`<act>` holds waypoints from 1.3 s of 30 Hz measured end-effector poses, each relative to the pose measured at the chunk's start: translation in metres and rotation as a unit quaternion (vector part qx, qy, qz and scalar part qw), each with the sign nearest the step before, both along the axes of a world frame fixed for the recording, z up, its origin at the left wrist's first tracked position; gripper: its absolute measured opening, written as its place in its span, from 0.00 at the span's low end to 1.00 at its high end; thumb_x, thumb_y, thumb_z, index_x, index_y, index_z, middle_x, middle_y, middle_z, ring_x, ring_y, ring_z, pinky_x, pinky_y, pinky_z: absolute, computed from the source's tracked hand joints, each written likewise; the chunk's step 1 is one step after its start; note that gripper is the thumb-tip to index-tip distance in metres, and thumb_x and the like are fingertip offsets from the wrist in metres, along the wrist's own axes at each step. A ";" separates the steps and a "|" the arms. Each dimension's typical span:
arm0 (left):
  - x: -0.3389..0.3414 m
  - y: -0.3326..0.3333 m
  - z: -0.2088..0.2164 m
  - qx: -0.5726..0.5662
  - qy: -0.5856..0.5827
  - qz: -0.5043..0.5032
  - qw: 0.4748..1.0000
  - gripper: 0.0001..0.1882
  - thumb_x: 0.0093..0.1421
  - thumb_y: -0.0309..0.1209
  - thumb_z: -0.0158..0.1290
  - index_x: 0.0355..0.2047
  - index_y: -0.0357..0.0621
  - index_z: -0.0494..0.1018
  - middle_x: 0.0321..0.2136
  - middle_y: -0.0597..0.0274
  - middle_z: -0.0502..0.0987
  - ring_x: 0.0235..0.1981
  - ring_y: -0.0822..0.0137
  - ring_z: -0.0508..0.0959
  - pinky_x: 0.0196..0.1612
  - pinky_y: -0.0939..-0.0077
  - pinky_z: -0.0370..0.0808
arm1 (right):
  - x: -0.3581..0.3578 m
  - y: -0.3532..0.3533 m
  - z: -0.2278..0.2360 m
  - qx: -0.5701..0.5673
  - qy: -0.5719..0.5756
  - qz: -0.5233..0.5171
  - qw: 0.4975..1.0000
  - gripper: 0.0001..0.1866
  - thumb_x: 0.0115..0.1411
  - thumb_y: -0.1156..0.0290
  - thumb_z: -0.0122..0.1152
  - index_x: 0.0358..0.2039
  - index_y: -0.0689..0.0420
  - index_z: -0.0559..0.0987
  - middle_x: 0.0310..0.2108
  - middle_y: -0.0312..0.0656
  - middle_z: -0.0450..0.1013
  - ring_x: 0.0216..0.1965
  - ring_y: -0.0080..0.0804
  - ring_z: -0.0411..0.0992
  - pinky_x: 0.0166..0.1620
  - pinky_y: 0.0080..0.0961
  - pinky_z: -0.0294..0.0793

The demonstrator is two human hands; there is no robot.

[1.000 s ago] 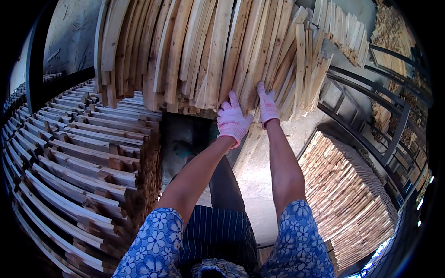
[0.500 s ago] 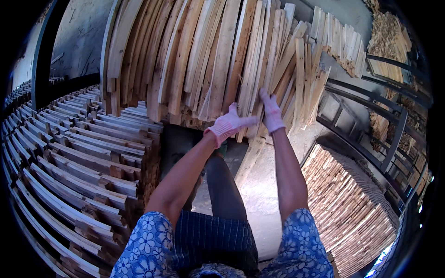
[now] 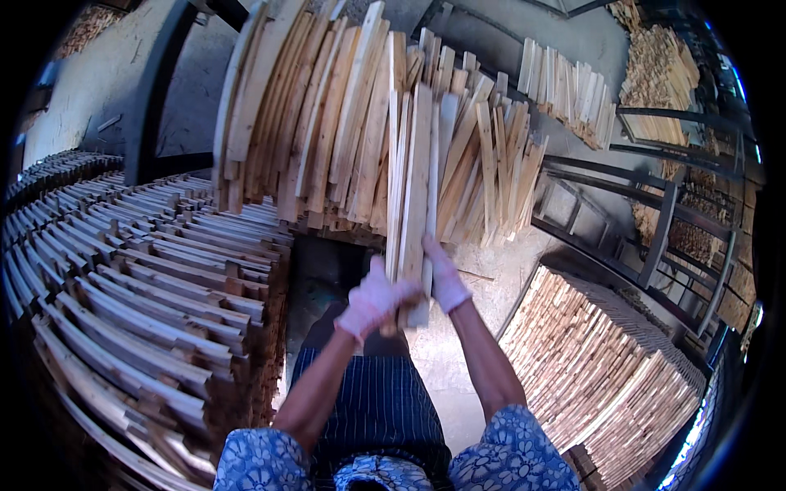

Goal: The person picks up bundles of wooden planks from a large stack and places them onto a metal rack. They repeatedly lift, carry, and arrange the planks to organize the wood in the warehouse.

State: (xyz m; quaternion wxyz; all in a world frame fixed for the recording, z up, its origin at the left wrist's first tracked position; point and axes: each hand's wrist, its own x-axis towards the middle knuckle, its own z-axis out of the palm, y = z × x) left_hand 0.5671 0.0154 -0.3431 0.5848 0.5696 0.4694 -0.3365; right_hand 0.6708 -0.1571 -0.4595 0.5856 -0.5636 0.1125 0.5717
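Note:
A bundle of several long wooden slats point(image 3: 416, 196) lies between my two gloved hands, its near ends pulled out past the pile. My left hand point(image 3: 375, 299), in a pale pink knit glove, is closed round the bundle's left side near its end. Against the right side presses my right hand point(image 3: 444, 277), gloved alike, its fingers partly hidden by the wood. The far ends of these slats still overlap the broad pile of loose slats point(image 3: 327, 123) in front of me.
Stacked slats with spacer blocks point(image 3: 164, 286) rise at my left. On the right stands a dense, neat stack of slats point(image 3: 606, 368) beside black metal racks point(image 3: 655, 221). A smaller pile of slats point(image 3: 569, 90) lies at the far right. A dark metal post point(image 3: 155, 90) stands far left.
Both hands have closed on a bundle of slats and drawn it from the pile toward my body. The view has shifted a little.

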 end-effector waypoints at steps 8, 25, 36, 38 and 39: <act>-0.069 -0.027 0.085 -0.113 0.021 0.154 0.981 0.49 0.56 0.42 0.67 0.66 0.31 0.50 0.57 0.44 0.70 0.57 0.53 0.75 0.62 0.61 0.73 | -0.048 -0.005 0.141 0.016 0.128 0.009 0.992 0.38 0.69 0.52 0.59 0.69 0.65 0.59 0.61 0.47 0.68 0.60 0.32 0.69 0.63 0.29 0.68; -0.083 0.026 0.092 -0.390 -0.176 0.477 0.767 0.30 0.61 0.43 0.65 0.57 0.37 0.71 0.48 0.53 0.80 0.46 0.60 0.83 0.51 0.60 0.83 | -0.027 0.072 0.205 -0.026 0.148 0.159 0.976 0.40 0.65 0.45 0.62 0.65 0.61 0.62 0.55 0.48 0.69 0.56 0.36 0.70 0.59 0.30 0.71; -0.110 0.023 0.152 -0.197 -0.294 0.509 0.785 0.49 0.53 0.46 0.71 0.64 0.32 0.59 0.56 0.48 0.73 0.53 0.62 0.78 0.54 0.63 0.79 | -0.055 0.104 0.280 -0.010 0.003 0.148 0.989 0.32 0.69 0.56 0.58 0.67 0.60 0.65 0.60 0.41 0.68 0.59 0.33 0.69 0.62 0.33 0.71; -0.128 0.049 0.195 -0.057 -0.359 0.409 0.837 0.57 0.51 0.59 0.68 0.68 0.32 0.55 0.56 0.47 0.73 0.57 0.60 0.74 0.60 0.68 0.73 | -0.047 0.131 0.306 0.092 -0.085 0.197 0.972 0.35 0.68 0.58 0.59 0.70 0.57 0.59 0.59 0.43 0.67 0.57 0.34 0.69 0.60 0.32 0.72; -0.133 0.062 0.223 -0.042 -0.362 0.392 0.845 0.54 0.58 0.56 0.64 0.70 0.33 0.53 0.63 0.48 0.67 0.62 0.59 0.70 0.64 0.67 0.70 | -0.047 0.142 0.316 0.141 -0.115 0.229 0.956 0.37 0.67 0.60 0.60 0.71 0.55 0.56 0.58 0.45 0.67 0.56 0.35 0.69 0.59 0.32 0.72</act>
